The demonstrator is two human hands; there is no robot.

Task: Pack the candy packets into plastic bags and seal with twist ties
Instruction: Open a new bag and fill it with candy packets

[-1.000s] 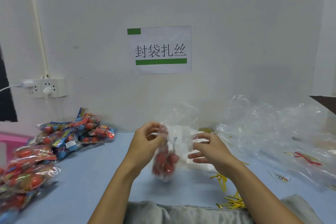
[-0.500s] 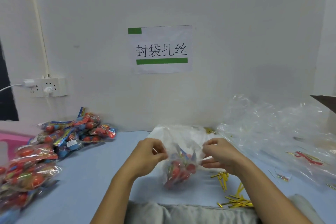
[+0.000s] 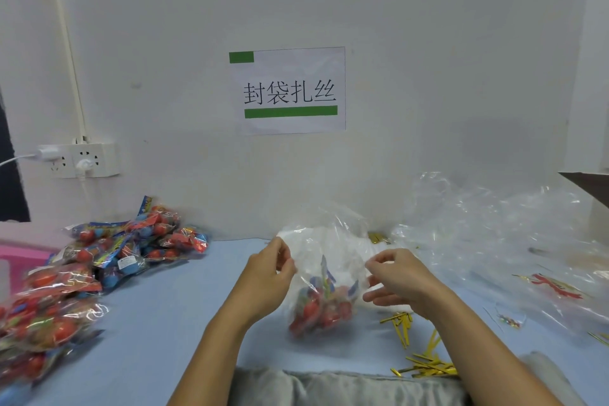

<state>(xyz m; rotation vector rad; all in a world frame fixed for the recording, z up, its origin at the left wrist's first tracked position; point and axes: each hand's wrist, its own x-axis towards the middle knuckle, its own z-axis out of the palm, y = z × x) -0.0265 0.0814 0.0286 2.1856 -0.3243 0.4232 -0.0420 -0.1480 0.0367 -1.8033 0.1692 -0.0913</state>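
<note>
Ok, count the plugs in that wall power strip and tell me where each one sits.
2. A white charger plug sits at the left end of the power strip, its cable running off left. A second white plug sits in the middle, its cord hanging down.

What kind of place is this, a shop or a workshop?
Most likely a small packing workstation. A printed sign hangs on the wall, candy packets lie piled on the table, and there are loose clear bags and gold twist ties.
</note>
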